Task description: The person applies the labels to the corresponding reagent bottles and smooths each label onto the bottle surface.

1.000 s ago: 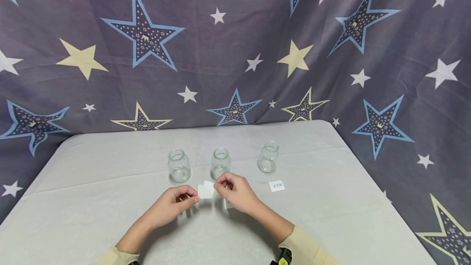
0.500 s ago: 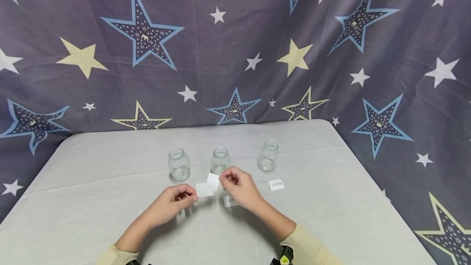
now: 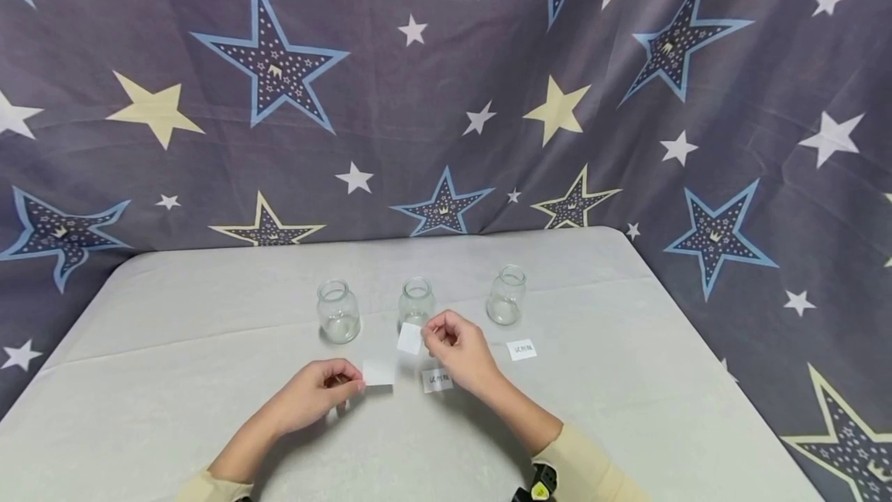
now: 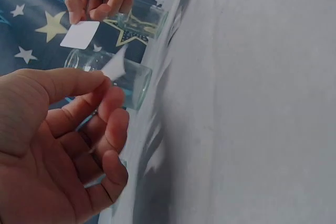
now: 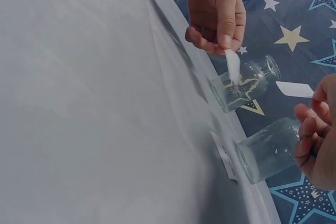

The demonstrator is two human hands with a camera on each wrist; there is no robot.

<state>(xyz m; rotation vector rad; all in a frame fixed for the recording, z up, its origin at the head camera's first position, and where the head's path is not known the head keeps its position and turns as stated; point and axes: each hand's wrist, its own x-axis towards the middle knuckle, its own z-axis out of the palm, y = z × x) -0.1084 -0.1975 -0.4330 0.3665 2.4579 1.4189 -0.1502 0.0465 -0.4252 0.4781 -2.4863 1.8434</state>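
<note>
One starred curtain (image 3: 446, 84) as backdrop, then the pale table (image 3: 209, 308). Three glass jars, upright, unlidded, loose row: left jar (image 3: 338, 312), middle jar (image 3: 416, 300), right jar (image 3: 506, 297), wider gap before the last. Two bare hands on the near side of the row, both pinching: left hand (image 3: 310, 397) grips left card (image 3: 379, 373) by its left end, right hand (image 3: 461, 351) grips right card (image 3: 409, 338) by its right edge. Faces toward the head view look blank.

Key relation: right card is ahead and to the right of left card, apart from it, and overlaps the lower part of middle jar in the head view; contact with the glass, can't tell. Right hand is the nearer one to that jar. Left card sits closer to the person, about between left jar and middle jar, long axis left-right; right card tilted, long axis unclear.

Two lettered cards lie on the table: near label (image 3: 437, 380) beside right hand, far label (image 3: 521, 349) in front of right jar.
</note>
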